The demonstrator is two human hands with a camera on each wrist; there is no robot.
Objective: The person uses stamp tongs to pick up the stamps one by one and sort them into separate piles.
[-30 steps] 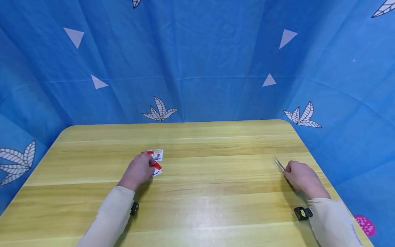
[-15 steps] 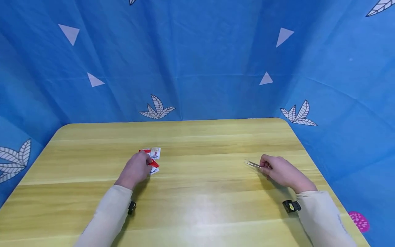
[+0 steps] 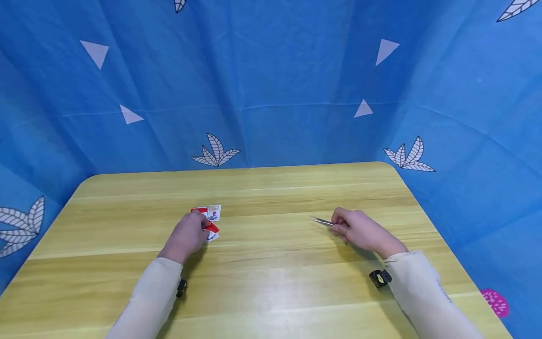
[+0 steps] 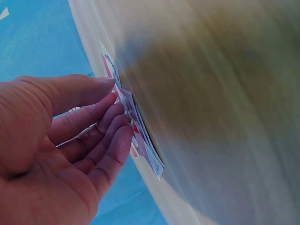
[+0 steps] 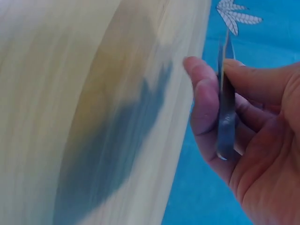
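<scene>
Blue, creased cloth [image 3: 271,84] with leaf prints hangs behind a rounded-corner wood-grain table [image 3: 271,263]. Little red-and-white printed cards [image 3: 214,213] sit around 10 o'clock; the left hand [image 3: 186,238] has bent fingers on them, can't tell if it's actually pinching any. Right hand [image 3: 364,230] pinches slim, shiny metal tweezers [image 5: 227,117] at 2 o'clock. Versus a second ago, they're nearer the cards, tips aiming at 9 instead of 11.

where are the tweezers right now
In the head view, the tweezers are over the right half of the table, held in the right hand's fingers, their tips pointing left toward the printed cards.
</scene>
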